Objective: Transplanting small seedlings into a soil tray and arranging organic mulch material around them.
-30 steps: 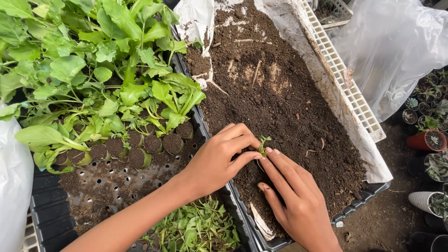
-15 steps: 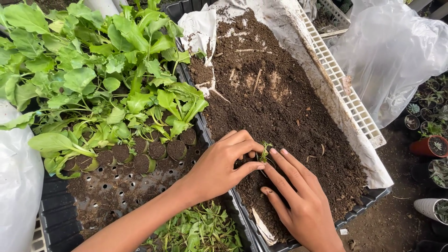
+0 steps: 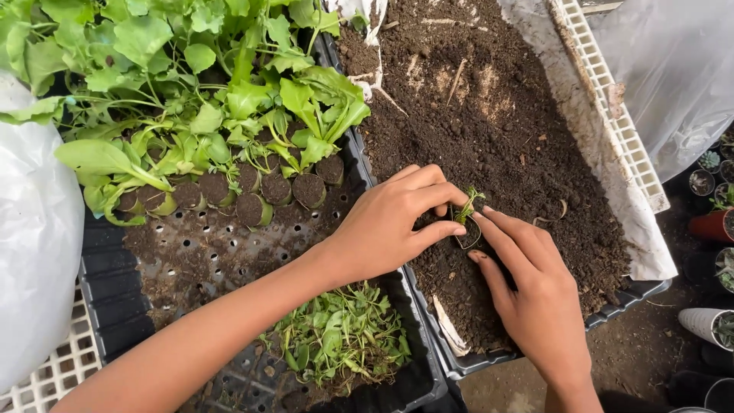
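One seedling (image 3: 466,205) stands upright, stem vertical, leaves up, in soil tray (image 3: 520,138). Left hand (image 3: 386,226) & right hand (image 3: 535,298) fingers pinched narrow round its base, touching soil.

Single head view only, nothing second to overlap with. Looks steeply down from above and slightly behind the hands, close in. Left hand (image 3: 386,226) and right hand (image 3: 535,302) sit centre-low in frame, forearms entering from the bottom edge. Soil crate (image 3: 612,138) fills upper centre-right, cut off at top. Black seedling tray (image 3: 107,306) fills the left, cropped at left and bottom edges. Small pots (image 3: 715,222) clipped at the right border.
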